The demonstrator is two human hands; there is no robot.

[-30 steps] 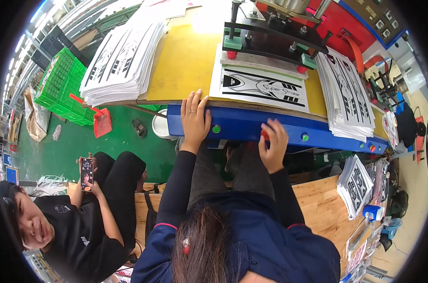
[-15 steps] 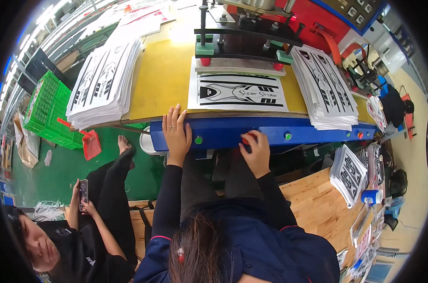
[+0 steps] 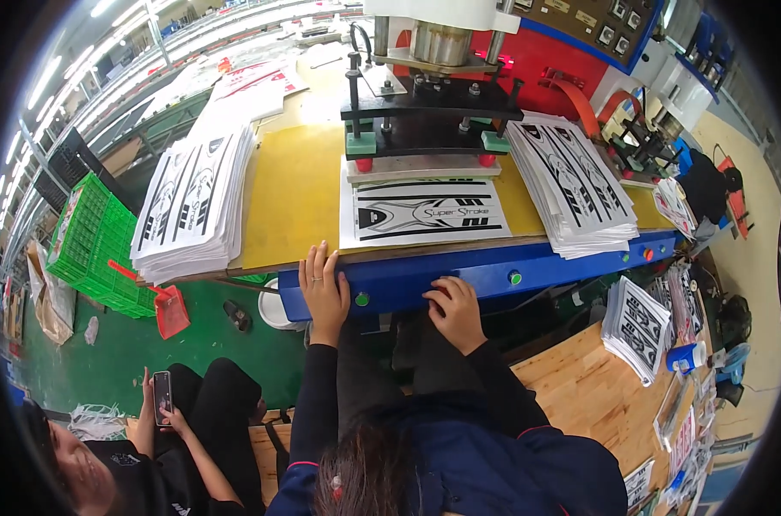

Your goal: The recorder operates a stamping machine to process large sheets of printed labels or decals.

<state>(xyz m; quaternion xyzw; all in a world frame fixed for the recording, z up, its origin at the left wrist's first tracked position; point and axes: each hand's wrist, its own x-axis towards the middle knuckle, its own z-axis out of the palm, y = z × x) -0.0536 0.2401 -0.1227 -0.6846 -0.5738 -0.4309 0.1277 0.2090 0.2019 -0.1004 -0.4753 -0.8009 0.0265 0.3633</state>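
My left hand lies flat on the blue panel, fingers extended, tips at the table's front edge just below a printed sheet. Nothing is held in it. A green button is beside its fingers. Farther right on the panel, my right hand has its fingers curled down over the spot of a red button, now covered by them. Another green button sits to its right. The white sheet with black graphics lies on the yellow table top, its far part under the press plate.
Stacks of printed sheets stand left and right of the press. A green crate and red dustpan are on the left. A seated person holds a phone. A wooden surface lies at right.
The view has tilted, so the table and press appear lower. My right fingers now cover the red button that showed between them. The seated person has drawn in a leg.
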